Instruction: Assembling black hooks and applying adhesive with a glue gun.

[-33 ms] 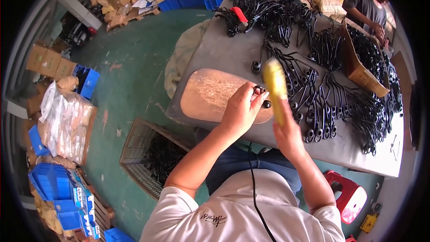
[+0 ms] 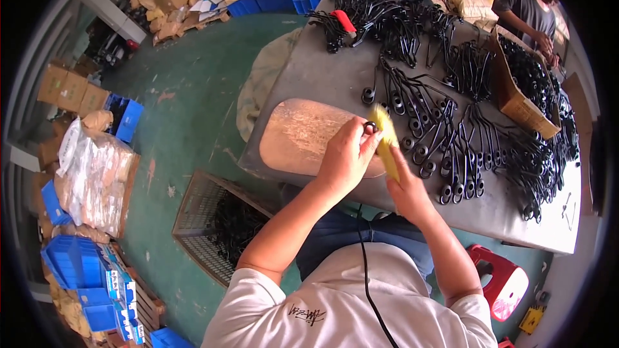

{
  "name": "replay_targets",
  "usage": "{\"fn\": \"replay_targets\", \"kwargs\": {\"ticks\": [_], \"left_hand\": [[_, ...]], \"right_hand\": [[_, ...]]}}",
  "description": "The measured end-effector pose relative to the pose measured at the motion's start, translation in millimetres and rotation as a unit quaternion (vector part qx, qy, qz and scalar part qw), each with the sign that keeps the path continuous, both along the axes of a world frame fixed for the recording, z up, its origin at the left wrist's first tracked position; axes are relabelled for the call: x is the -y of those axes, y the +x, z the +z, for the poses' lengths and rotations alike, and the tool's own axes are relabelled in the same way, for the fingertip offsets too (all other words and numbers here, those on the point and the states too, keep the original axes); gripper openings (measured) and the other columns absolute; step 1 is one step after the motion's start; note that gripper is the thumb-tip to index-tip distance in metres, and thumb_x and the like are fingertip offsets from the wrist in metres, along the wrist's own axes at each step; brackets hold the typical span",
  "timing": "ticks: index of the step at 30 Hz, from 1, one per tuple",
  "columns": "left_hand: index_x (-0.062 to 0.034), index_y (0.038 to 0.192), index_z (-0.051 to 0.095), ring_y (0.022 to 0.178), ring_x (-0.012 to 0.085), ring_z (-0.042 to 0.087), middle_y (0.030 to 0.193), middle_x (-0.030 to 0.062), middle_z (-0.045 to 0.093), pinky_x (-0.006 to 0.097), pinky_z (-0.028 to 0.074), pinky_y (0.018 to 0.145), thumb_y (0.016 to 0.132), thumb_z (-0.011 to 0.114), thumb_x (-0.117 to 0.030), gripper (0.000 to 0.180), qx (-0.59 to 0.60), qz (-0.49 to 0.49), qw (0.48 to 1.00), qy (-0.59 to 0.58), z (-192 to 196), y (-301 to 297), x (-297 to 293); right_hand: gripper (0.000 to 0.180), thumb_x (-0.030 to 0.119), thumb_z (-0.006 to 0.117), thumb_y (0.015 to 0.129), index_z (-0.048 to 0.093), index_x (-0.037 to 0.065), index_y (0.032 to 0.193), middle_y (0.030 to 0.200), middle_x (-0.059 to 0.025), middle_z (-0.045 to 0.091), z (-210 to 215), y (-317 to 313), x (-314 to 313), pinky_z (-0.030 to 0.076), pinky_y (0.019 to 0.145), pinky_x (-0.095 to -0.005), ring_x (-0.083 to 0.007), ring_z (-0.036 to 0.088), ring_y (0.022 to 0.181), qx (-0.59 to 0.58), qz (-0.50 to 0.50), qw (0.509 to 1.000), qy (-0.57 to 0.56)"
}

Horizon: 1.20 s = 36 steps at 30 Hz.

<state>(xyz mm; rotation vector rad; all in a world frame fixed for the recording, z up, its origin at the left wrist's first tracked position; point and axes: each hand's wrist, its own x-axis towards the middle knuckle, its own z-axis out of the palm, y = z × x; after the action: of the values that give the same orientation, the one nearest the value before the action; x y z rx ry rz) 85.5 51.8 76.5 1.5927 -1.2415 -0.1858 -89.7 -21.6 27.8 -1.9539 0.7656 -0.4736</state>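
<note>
Yellow tool (image 2: 387,149) shifted leftward beside glossy black rounded piece (image 2: 370,127), left fingers (image 2: 354,130) pinching it, right fingers (image 2: 401,167) gripping the tool

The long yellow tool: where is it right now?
In the head view, the long yellow tool is in the person's right hand, just right of the black part in the left hand.

your left forearm (image 2: 284,229) slants up and inward to your left grip (image 2: 342,158), held with its back toward you, fingers curled and the thumb (image 2: 369,147) drawn near the forefinger (image 2: 353,127) in a pinch. your right forearm (image 2: 452,261) leans up and leftward to your right grip (image 2: 409,188), clasped, with its fingers pointing forward. both sit close together, apart from each other, ahead of your torso (image 2: 367,290).
</note>
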Motion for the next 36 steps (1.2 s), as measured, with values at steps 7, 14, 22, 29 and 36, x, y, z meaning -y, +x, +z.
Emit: {"fn": "replay_targets", "kwargs": {"ticks": [7, 14, 22, 29, 36], "left_hand": [[-0.0026, 0.104, 0.055, 0.072, 0.0113, 0.061, 0.084, 0.0032, 0.062, 0.027, 0.052, 0.066, 0.096, 0.065, -0.013, 0.016, -0.046, 0.065, 0.997, 0.005, 3, 7, -31], [-0.0051, 0.106, 0.055, 0.071, 0.0115, 0.051, 0.081, 0.0026, 0.055, 0.027, 0.043, 0.066, 0.094, 0.051, -0.011, 0.014, -0.131, 0.287, 0.948, 0.043, 38, 91, -172], [-0.0025, 0.122, 0.060, 0.099, 0.0167, 0.060, 0.106, 0.0089, 0.065, 0.033, 0.048, 0.090, 0.095, 0.064, -0.016, 0.030, 0.011, 0.287, 0.945, 0.156, 22, 85, -154], [-0.0016, 0.120, 0.060, 0.093, 0.0132, 0.064, 0.103, 0.0082, 0.068, 0.027, 0.053, 0.084, 0.095, 0.064, -0.009, 0.026, -0.128, -0.176, 0.961, 0.169, -2, -55, 48], [-0.0032, 0.122, 0.049, 0.082, 0.0379, 0.069, 0.085, 0.0181, 0.070, 0.046, 0.055, 0.076, 0.089, 0.067, -0.030, 0.046, 0.127, -0.127, 0.942, 0.284, -54, -133, 162]], "right_hand": [[0.075, 0.010, 0.057, 0.091, 0.025, 0.028, 0.157, 0.114, -0.0237, 0.066, -22, 3, 12, 0.052, 0.085, -0.0362, -0.0270, 0.068, 0.095, 0.016, -0.019, 0.994, 0.110], [0.074, 0.014, 0.057, 0.091, 0.024, 0.029, 0.156, 0.112, -0.0302, 0.063, -27, 0, 4, 0.051, 0.092, -0.0455, -0.0446, 0.064, 0.104, -0.022, 0.053, 0.996, 0.066], [0.077, 0.013, 0.057, 0.090, 0.021, 0.027, 0.156, 0.106, -0.0289, 0.062, -39, 10, 0, 0.052, 0.087, -0.0482, -0.0451, 0.064, 0.096, -0.012, 0.071, 0.997, -0.017], [0.064, 0.015, 0.055, 0.091, 0.034, 0.014, 0.152, 0.107, -0.0240, 0.065, -102, 15, 4, 0.052, 0.087, -0.0471, -0.0406, 0.065, 0.098, 0.057, 0.091, 0.972, -0.210], [0.072, 0.026, 0.061, 0.097, 0.024, 0.012, 0.158, 0.096, -0.0096, 0.057, -51, 9, -4, 0.046, 0.079, -0.0368, -0.0211, 0.056, 0.083, 0.113, 0.092, 0.985, -0.091]]}}
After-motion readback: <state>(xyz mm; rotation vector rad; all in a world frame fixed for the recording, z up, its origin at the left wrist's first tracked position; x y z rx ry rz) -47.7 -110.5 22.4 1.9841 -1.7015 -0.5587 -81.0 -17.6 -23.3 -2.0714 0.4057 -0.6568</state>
